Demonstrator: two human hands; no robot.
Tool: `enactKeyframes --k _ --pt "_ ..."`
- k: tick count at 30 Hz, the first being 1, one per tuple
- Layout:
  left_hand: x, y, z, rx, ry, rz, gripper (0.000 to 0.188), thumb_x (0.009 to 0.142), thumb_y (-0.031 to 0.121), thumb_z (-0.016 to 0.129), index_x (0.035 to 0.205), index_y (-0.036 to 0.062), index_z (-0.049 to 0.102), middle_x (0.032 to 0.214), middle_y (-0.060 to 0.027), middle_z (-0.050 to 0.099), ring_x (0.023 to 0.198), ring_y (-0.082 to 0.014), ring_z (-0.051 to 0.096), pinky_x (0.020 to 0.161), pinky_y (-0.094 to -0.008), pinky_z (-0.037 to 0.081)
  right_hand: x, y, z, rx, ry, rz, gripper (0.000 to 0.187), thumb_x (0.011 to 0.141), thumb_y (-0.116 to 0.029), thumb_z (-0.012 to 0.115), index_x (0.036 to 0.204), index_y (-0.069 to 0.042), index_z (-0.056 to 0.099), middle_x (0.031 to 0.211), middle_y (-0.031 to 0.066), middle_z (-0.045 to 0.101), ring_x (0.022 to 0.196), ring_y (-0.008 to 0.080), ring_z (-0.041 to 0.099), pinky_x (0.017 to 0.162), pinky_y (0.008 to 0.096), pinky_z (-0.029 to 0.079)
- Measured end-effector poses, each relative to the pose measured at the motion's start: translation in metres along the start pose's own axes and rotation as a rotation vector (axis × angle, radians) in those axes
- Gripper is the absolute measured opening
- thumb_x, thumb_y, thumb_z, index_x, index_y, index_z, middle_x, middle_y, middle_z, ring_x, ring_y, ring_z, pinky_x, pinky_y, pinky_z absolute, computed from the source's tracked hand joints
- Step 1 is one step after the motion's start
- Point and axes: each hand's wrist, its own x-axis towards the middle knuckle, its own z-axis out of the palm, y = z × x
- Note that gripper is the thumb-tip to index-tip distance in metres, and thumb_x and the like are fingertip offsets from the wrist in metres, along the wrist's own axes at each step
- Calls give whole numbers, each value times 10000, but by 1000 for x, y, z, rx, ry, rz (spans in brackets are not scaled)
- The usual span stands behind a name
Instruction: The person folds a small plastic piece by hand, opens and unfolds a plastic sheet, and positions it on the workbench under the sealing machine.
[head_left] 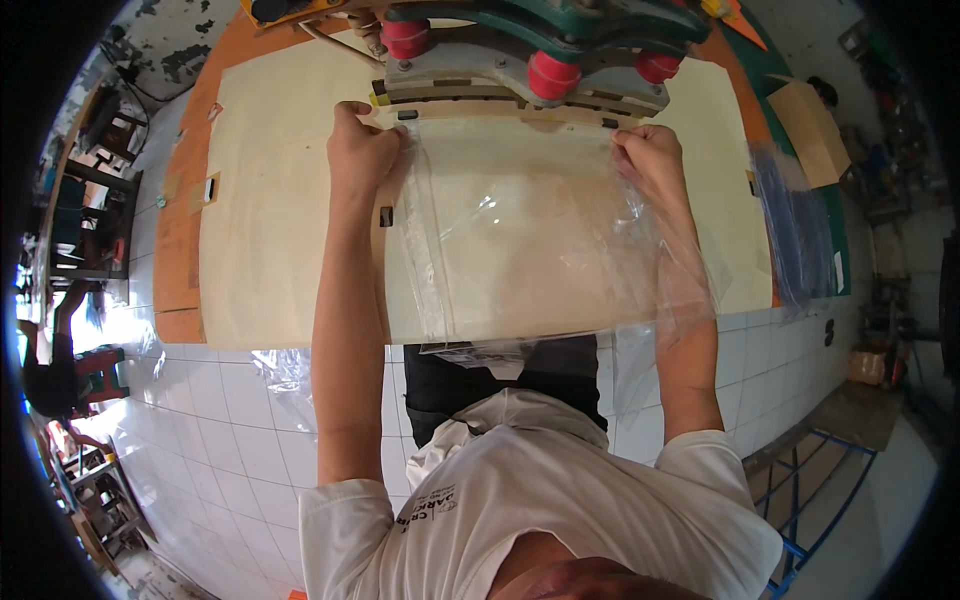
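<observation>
A clear plastic sheet [520,240] is spread over the cream-covered worktable, its near end drooping past the table's front edge. My left hand [362,145] is closed on the sheet's far left corner, thumb and fingers pinched together. At the far right corner, my right hand [650,155] pinches the same sheet, and a loose fold hangs over my right forearm. Both hands are close to small black stops [408,115] on the table. Just beyond the sheet's far edge stands a press [530,80] with a grey metal bar, a green frame and red round knobs.
A stack of clear bluish plastic sheets [795,235] lies at the table's right end, with an open cardboard box [808,130] behind it. More clear plastic [285,375] hangs below the front edge at left. A blue metal frame [815,500] stands on the floor at right.
</observation>
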Motion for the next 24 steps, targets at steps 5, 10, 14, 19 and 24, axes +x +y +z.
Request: enactKeyframes --k 5,10,14,19,24 --pt "3 -5 1 -37 -2 4 506 740 109 762 1137 -3 470 797 -154 674 683 -241 664 646 -333 522 0 0 0 22 -10 18 229 805 -43 683 615 36 583 576 80 583 440 134 505 413 315 405" --pt "0 3 1 -10 -10 -14 497 743 102 758 1137 -1 473 791 -147 672 662 -230 660 622 -325 521 1 2 -1 -14 10 -26 234 806 -75 695 621 32 598 563 78 587 435 136 515 414 310 416" --pt "4 -3 1 -14 5 -4 491 746 101 759 1135 -1 478 787 -144 667 654 -224 658 618 -318 523 2 2 1 -23 -6 -17 199 839 -70 672 683 34 604 577 65 577 455 125 497 436 292 395" --pt "-3 7 0 -17 15 -36 492 751 105 766 1135 -5 479 787 -144 667 653 -219 656 618 -317 523 4 6 -1 -52 5 -44 159 868 -51 654 749 36 594 599 50 561 471 107 475 438 265 362" --pt "-5 7 2 -11 15 -7 476 768 95 765 1134 0 477 794 -143 677 644 -189 654 589 -302 516 8 15 -3 -49 39 -22 199 813 -126 710 731 45 650 624 76 632 531 144 567 520 300 455"
